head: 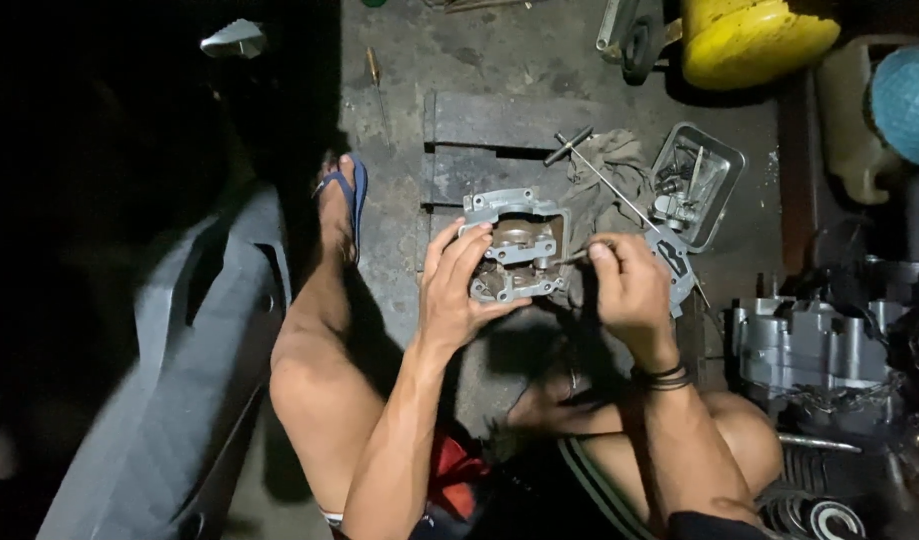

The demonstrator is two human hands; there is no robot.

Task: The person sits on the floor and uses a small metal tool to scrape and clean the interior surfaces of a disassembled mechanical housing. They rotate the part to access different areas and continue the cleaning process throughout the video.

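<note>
Casting (pixel 516 245), grey aluminium, held above the concrete floor (pixel 400 110): open face toward you, long axis running left-right. Your left hand (pixel 458 290) is clamped on its left edge, fingers curled over the rim. Your right hand (pixel 630 290) is pinched tight on a thin metal tool (pixel 572 258), tip at the casting's right side. Metal tray (pixel 696 186) and rag (pixel 602 190) lie far right; bare concrete far left.

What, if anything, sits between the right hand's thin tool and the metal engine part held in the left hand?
Nothing visible does. The left hand grips the grey engine part by its near side, and the thin tool pinched in the right hand already reaches the part's open right edge, clear of the rag behind.
</note>
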